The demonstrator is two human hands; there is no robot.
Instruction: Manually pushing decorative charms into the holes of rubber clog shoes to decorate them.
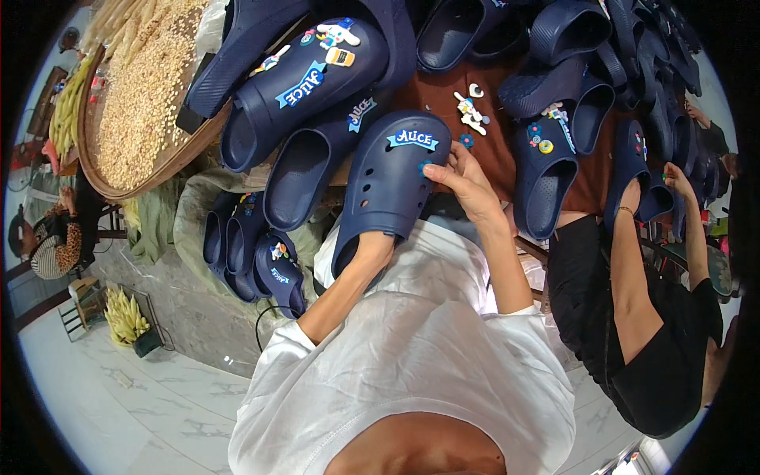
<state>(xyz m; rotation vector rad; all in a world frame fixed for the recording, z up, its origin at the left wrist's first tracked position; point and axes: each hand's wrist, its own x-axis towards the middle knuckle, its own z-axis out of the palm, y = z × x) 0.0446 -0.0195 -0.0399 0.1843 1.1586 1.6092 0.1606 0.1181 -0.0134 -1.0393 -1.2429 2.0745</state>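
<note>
In front of me is a navy clog with holes in its upper and a light-blue banner charm across the toe. My left hand reaches inside the clog through its opening and holds it up; its fingers are hidden. With thumb and fingers, my right hand pinches a small blue flower charm against the clog's right side. Beyond that hand, a white character charm, a round white charm and another blue flower charm lie loose on the brown tabletop.
More navy clogs crowd the table, including a charm-decorated one at right. Several decorated clogs hang or lie lower left. A woven tray of pale kernels stands far left. At right, a co-worker in black handles another clog.
</note>
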